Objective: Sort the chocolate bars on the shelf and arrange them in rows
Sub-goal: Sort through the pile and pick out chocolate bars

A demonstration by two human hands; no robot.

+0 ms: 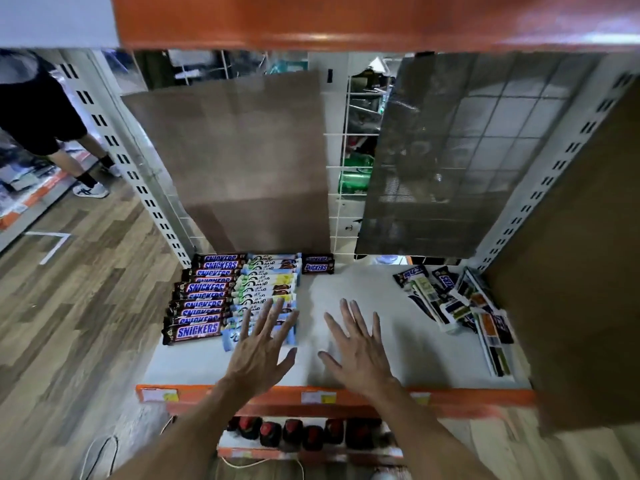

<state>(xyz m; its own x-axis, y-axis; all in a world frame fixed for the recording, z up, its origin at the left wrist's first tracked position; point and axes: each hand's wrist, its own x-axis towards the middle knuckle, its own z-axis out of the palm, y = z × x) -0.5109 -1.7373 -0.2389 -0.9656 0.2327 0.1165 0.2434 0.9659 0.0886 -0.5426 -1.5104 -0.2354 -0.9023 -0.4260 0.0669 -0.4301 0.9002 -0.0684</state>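
Snickers row (pixel 199 299) done. Pale-wrapper row (pixel 266 285) touches its right side, stray Snickers (pixel 318 264) further right at the back, unsorted pile (pixel 460 306) far right. Both hands empty, fingers splayed wide: left hand (pixel 259 351) over the pale row's near end, right hand (pixel 356 348) right of it. Probably squaring rows. Next: reach for the pile. Pile labels blurred, contact unclear.

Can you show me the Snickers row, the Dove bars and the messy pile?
Snickers row (pixel 202 296): head view, on a bar midway along the row.
Dove bars (pixel 265 284): head view, on a wrapper midway along them.
messy pile (pixel 450 308): head view, on a bar near its middle.
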